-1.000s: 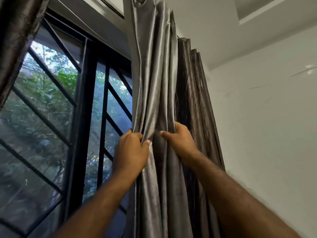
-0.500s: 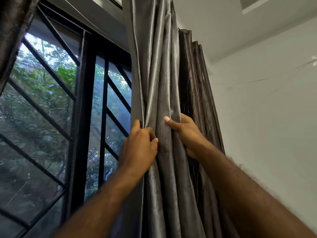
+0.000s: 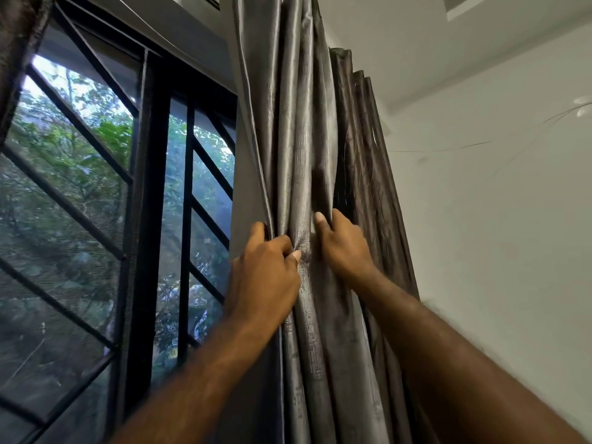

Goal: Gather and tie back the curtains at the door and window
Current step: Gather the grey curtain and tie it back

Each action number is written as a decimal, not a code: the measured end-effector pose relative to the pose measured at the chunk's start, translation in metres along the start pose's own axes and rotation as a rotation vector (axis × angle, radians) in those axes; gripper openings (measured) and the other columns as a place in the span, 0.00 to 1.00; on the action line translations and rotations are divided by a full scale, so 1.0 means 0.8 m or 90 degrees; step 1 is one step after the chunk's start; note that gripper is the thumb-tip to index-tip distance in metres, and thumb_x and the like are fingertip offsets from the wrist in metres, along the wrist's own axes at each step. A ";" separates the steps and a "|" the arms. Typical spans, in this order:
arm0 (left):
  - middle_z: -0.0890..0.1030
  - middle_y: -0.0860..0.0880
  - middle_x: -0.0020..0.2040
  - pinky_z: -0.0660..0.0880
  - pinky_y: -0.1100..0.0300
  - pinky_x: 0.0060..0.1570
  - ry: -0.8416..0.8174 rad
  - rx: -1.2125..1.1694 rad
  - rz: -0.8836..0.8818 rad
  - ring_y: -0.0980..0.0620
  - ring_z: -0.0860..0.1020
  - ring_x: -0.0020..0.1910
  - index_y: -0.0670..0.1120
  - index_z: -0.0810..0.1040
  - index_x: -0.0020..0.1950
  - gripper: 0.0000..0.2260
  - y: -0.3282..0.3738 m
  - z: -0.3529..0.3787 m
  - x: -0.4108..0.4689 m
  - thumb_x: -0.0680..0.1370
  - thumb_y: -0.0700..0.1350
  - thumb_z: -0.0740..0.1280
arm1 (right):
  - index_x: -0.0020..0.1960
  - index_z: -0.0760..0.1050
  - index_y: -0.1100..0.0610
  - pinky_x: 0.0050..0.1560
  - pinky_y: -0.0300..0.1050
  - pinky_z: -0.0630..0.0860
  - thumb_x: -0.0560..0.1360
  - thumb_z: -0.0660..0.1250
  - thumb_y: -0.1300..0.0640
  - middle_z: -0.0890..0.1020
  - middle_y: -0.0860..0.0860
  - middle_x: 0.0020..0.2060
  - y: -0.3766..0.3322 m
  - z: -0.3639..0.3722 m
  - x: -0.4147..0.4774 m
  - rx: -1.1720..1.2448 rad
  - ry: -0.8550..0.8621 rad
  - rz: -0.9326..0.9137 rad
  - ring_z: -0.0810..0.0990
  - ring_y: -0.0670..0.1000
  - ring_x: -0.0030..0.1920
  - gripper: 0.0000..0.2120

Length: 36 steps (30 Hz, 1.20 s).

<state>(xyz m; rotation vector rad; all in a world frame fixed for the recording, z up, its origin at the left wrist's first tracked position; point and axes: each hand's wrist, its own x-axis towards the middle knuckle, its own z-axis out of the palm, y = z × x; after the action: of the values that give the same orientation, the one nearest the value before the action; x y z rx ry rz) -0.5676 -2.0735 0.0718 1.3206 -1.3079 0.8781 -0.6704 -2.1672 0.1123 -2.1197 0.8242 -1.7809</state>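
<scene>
A shiny grey curtain (image 3: 301,139) hangs in tight vertical folds to the right of the window, with a darker brown curtain (image 3: 368,161) bunched behind it against the wall. My left hand (image 3: 262,277) is shut on the grey curtain's left folds, thumb pressed to the cloth. My right hand (image 3: 342,248) grips the folds from the right side, fingers curled behind them. The two hands sit close together with a narrow strip of fabric pinched between them. No tie-back is in view.
A black-framed window (image 3: 150,219) with diagonal bars and mesh fills the left, trees outside. Another dark curtain (image 3: 19,43) hangs at the top left corner. A white wall (image 3: 496,235) stands on the right, ceiling above.
Both hands have drawn closer together on the grey curtain, squeezing its folds into a tighter bunch. The view has tilted slightly downward.
</scene>
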 end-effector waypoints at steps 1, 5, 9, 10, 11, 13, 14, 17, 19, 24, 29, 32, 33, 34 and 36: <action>0.67 0.53 0.49 0.75 0.54 0.38 -0.001 0.000 0.008 0.49 0.76 0.41 0.50 0.78 0.43 0.09 0.002 0.000 -0.001 0.79 0.52 0.66 | 0.66 0.71 0.57 0.64 0.61 0.74 0.79 0.53 0.32 0.78 0.58 0.63 -0.002 0.001 -0.002 0.057 -0.025 0.016 0.77 0.59 0.62 0.32; 0.65 0.53 0.51 0.78 0.51 0.38 -0.039 -0.021 0.032 0.50 0.76 0.41 0.50 0.78 0.47 0.05 0.009 0.005 -0.002 0.80 0.48 0.64 | 0.76 0.63 0.51 0.57 0.41 0.70 0.69 0.54 0.21 0.70 0.43 0.68 -0.015 0.008 -0.007 0.313 -0.200 0.020 0.71 0.45 0.66 0.46; 0.69 0.55 0.54 0.77 0.53 0.42 -0.041 -0.080 0.009 0.51 0.78 0.48 0.53 0.74 0.54 0.07 0.004 0.004 0.001 0.79 0.52 0.66 | 0.54 0.78 0.56 0.47 0.47 0.79 0.82 0.59 0.44 0.83 0.49 0.44 -0.005 0.015 0.005 0.297 -0.101 -0.015 0.82 0.47 0.43 0.17; 0.71 0.55 0.57 0.76 0.54 0.44 -0.034 -0.089 0.001 0.51 0.77 0.51 0.53 0.71 0.59 0.12 0.000 0.004 0.002 0.78 0.52 0.67 | 0.53 0.79 0.54 0.47 0.43 0.78 0.84 0.58 0.47 0.84 0.48 0.43 -0.003 0.014 0.007 0.306 -0.093 -0.029 0.83 0.44 0.43 0.15; 0.71 0.54 0.61 0.75 0.53 0.46 -0.035 -0.085 -0.011 0.51 0.77 0.53 0.53 0.68 0.62 0.17 -0.005 0.003 0.003 0.77 0.52 0.69 | 0.52 0.79 0.53 0.48 0.40 0.77 0.84 0.57 0.48 0.85 0.47 0.45 -0.001 0.011 0.007 0.316 -0.098 -0.041 0.84 0.41 0.45 0.14; 0.71 0.51 0.61 0.78 0.49 0.49 -0.043 -0.046 -0.042 0.48 0.78 0.53 0.51 0.70 0.61 0.15 -0.012 0.002 0.005 0.77 0.51 0.69 | 0.53 0.80 0.54 0.52 0.45 0.79 0.84 0.57 0.49 0.86 0.51 0.50 0.005 0.008 0.007 0.334 -0.108 -0.035 0.85 0.45 0.50 0.14; 0.71 0.50 0.59 0.78 0.48 0.48 -0.044 -0.024 -0.050 0.47 0.78 0.50 0.51 0.73 0.56 0.10 -0.014 0.001 0.005 0.78 0.50 0.68 | 0.55 0.79 0.58 0.54 0.51 0.80 0.84 0.58 0.49 0.86 0.55 0.51 0.007 0.006 0.007 0.331 -0.101 -0.026 0.85 0.51 0.52 0.15; 0.69 0.51 0.53 0.77 0.51 0.40 -0.024 -0.011 -0.011 0.49 0.77 0.43 0.49 0.76 0.49 0.04 -0.013 0.002 0.004 0.80 0.48 0.65 | 0.53 0.76 0.63 0.47 0.54 0.78 0.82 0.57 0.42 0.82 0.56 0.44 0.004 0.003 0.006 0.234 -0.038 -0.034 0.81 0.54 0.43 0.24; 0.66 0.54 0.51 0.73 0.55 0.38 -0.039 -0.025 0.039 0.51 0.75 0.42 0.50 0.77 0.51 0.04 -0.007 0.005 0.002 0.80 0.49 0.64 | 0.51 0.75 0.55 0.43 0.44 0.73 0.77 0.57 0.31 0.78 0.47 0.43 -0.002 0.005 0.000 0.228 -0.066 -0.031 0.77 0.44 0.43 0.26; 0.69 0.50 0.62 0.78 0.47 0.51 -0.038 -0.049 -0.053 0.44 0.78 0.56 0.52 0.76 0.60 0.11 -0.002 0.011 0.010 0.81 0.55 0.61 | 0.45 0.76 0.54 0.39 0.45 0.75 0.81 0.64 0.46 0.80 0.48 0.37 -0.013 0.010 0.003 0.255 -0.069 -0.052 0.79 0.46 0.37 0.13; 0.62 0.42 0.71 0.80 0.44 0.46 -0.020 0.175 -0.111 0.38 0.78 0.54 0.52 0.69 0.66 0.22 -0.033 0.012 0.020 0.77 0.62 0.64 | 0.54 0.80 0.59 0.55 0.56 0.82 0.83 0.62 0.54 0.87 0.57 0.48 -0.002 -0.008 0.006 0.348 -0.082 -0.019 0.86 0.55 0.50 0.11; 0.60 0.39 0.72 0.79 0.46 0.46 -0.052 0.216 -0.124 0.38 0.78 0.54 0.49 0.72 0.64 0.22 -0.045 0.015 0.023 0.75 0.58 0.70 | 0.49 0.81 0.56 0.41 0.44 0.83 0.83 0.63 0.57 0.88 0.50 0.40 0.003 -0.017 0.009 0.423 -0.102 -0.021 0.88 0.48 0.42 0.09; 0.60 0.38 0.72 0.78 0.47 0.47 -0.061 0.212 -0.133 0.37 0.78 0.54 0.47 0.74 0.63 0.20 -0.048 0.015 0.023 0.75 0.55 0.70 | 0.48 0.81 0.55 0.38 0.41 0.82 0.82 0.63 0.57 0.88 0.49 0.38 0.004 -0.022 0.010 0.436 -0.107 -0.022 0.87 0.47 0.39 0.09; 0.61 0.38 0.72 0.78 0.47 0.47 -0.068 0.205 -0.140 0.38 0.78 0.53 0.46 0.76 0.61 0.17 -0.049 0.014 0.023 0.75 0.52 0.70 | 0.48 0.81 0.55 0.36 0.39 0.82 0.82 0.63 0.57 0.88 0.49 0.37 0.004 -0.027 0.010 0.443 -0.112 -0.019 0.87 0.47 0.38 0.09; 0.62 0.39 0.72 0.79 0.48 0.45 -0.063 0.175 -0.147 0.39 0.79 0.48 0.44 0.79 0.55 0.09 -0.047 0.010 0.020 0.77 0.47 0.68 | 0.49 0.81 0.56 0.37 0.42 0.82 0.82 0.63 0.55 0.88 0.51 0.39 0.003 -0.035 0.010 0.401 -0.102 -0.022 0.86 0.47 0.39 0.09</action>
<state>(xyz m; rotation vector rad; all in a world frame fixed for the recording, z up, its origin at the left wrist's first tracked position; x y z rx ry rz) -0.5298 -2.0899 0.0792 1.7121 -1.1079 0.8608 -0.6976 -2.1689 0.1235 -1.8168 0.1476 -1.5802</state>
